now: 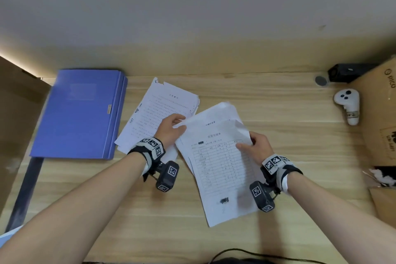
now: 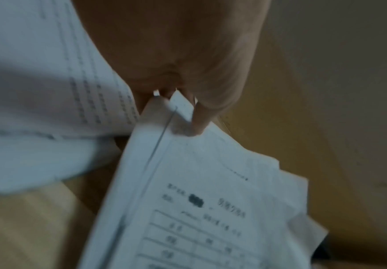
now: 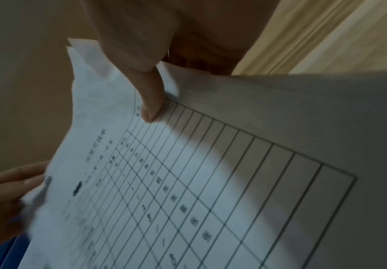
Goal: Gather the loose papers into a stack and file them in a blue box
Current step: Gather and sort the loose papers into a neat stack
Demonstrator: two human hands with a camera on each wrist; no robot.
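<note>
A sheaf of white papers (image 1: 218, 163), the top sheet a printed table form, is held tilted above the wooden desk (image 1: 128, 210). My left hand (image 1: 172, 128) pinches its upper left corner, thumb on top of the papers (image 2: 199, 200). My right hand (image 1: 256, 148) pinches the right edge, thumb pressed on the form (image 3: 188, 182). More text sheets (image 1: 154, 113) lie flat on the desk under my left hand. The blue box (image 1: 82, 113) lies closed and flat at the left.
A white controller (image 1: 348, 104) and a cardboard box (image 1: 379, 113) sit at the right. A black device (image 1: 347, 72) and a round cap (image 1: 320, 81) stand at the back right. A black cable (image 1: 246, 253) runs along the near edge.
</note>
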